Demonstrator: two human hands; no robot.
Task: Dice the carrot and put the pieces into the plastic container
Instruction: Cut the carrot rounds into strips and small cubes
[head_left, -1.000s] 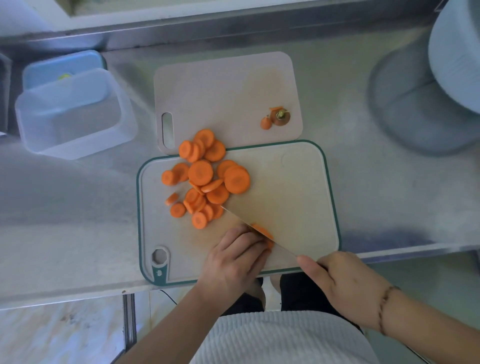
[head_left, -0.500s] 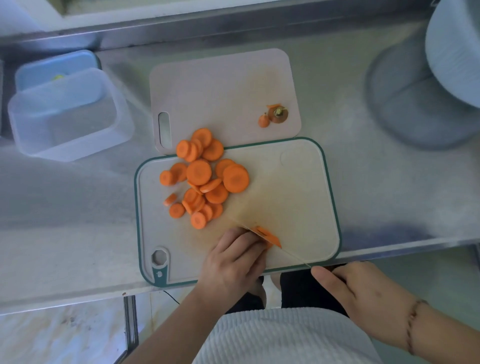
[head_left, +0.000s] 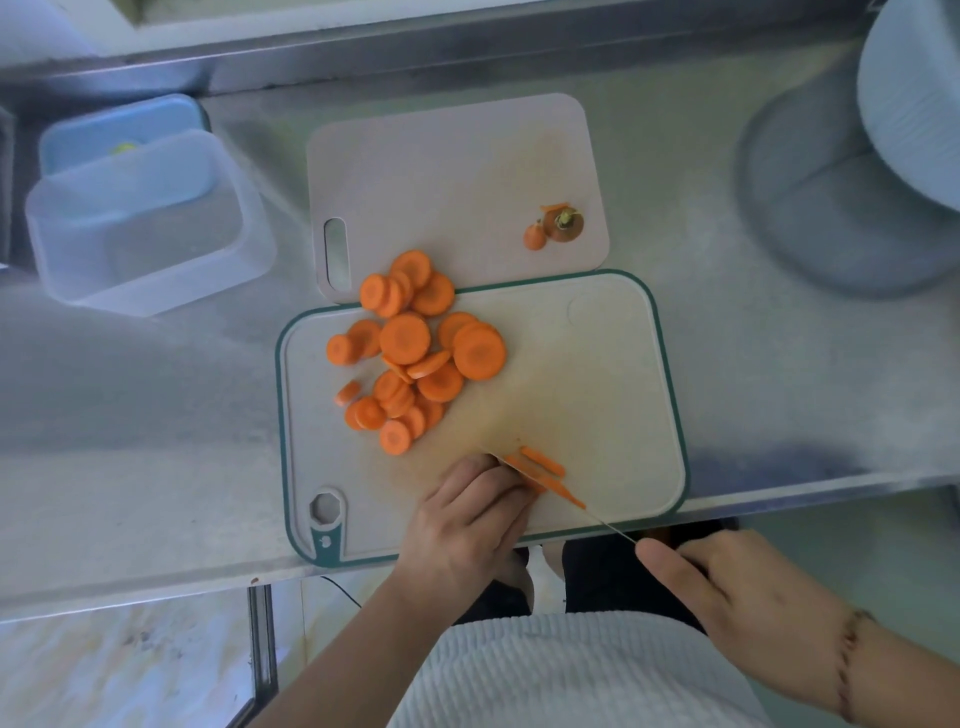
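- A clear plastic container (head_left: 140, 228) sat far left on the surface (head_left: 130, 415).
- Carrot slices (head_left: 410, 353) lay heaped on the green-rimmed board (head_left: 597, 364).
- The left hand (head_left: 467, 525) pressed curled fingers (head_left: 498, 483) onto carrot strips (head_left: 543, 467).
- The right hand (head_left: 737, 587) gripped a knife (head_left: 608, 526).

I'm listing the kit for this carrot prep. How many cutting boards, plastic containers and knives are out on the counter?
Cutting boards: 2, the teal-rimmed board and the plain board
Plastic containers: 2, the clear container and the blue container
Knives: 1, the knife
Total: 5
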